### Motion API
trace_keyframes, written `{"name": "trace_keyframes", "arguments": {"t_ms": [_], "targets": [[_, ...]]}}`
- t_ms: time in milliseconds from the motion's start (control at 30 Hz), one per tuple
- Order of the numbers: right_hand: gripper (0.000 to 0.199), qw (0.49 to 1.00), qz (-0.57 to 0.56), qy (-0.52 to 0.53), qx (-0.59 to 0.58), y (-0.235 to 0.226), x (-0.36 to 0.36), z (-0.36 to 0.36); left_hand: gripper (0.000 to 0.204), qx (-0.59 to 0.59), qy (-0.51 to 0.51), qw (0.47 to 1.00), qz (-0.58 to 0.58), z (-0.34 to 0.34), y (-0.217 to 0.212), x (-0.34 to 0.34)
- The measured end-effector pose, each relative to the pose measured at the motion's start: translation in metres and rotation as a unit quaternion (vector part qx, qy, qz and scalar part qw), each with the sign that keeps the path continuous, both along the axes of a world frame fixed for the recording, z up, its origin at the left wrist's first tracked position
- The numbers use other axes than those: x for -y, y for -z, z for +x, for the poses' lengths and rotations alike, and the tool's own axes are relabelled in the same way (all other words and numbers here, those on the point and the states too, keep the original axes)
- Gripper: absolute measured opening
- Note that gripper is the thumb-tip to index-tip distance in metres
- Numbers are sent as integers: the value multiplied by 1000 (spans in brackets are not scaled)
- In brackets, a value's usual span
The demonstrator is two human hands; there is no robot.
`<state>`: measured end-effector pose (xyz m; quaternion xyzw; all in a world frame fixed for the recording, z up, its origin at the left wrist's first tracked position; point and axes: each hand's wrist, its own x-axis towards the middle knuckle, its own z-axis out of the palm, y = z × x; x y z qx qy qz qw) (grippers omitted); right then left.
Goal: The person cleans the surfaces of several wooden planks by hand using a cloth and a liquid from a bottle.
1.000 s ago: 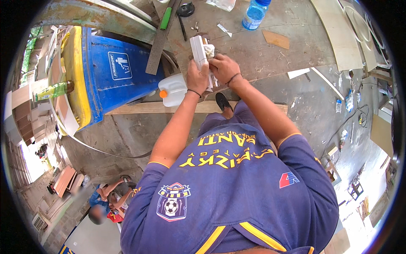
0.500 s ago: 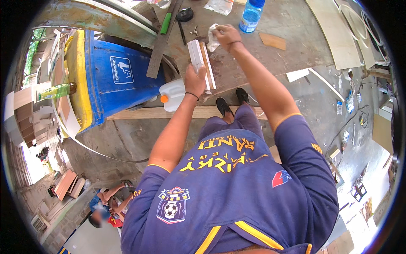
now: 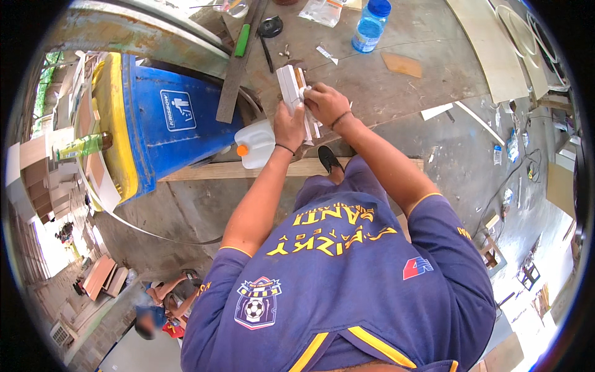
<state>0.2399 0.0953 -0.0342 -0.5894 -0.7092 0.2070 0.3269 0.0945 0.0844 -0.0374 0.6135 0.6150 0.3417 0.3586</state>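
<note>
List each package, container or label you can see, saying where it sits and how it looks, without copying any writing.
Blue bin: lying left of the hands, yellow rim, white square label.
White jug: below the left hand, orange cap.
Blue bottle: bench top, upright, blue cap.
Clear bag: top edge, crumpled.

Open workshop, bare concrete floor [image 3: 204, 211], daylight. Blue bin [image 3: 167, 130] with yellow rim at left, wood plank [image 3: 204, 170] on floor beside it. Grey worktable [image 3: 421, 43] ahead, cluttered. Board stacks [image 3: 102, 276] lower left, cables [image 3: 527, 167] at right.
</note>
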Motion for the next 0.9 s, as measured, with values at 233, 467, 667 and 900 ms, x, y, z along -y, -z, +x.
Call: {"name": "trace_keyframes", "arguments": {"t_ms": [233,467,667,900], "targets": [[20,997,-72,-7,-1,3,-50,4,41,3,-3,1000,-1,4,-4,-2],[20,994,-100,-37,-14,-2,-7,4,41,22,4,1000,-13,0,-4,-4],[22,995,-92,29,-18,-1,-59,-2,41,10,13,1000,-6,1,-4,-5],[21,989,-144,-32,-2,4,-12,3,39,31,16,999,-8,-1,0,-1]]}}
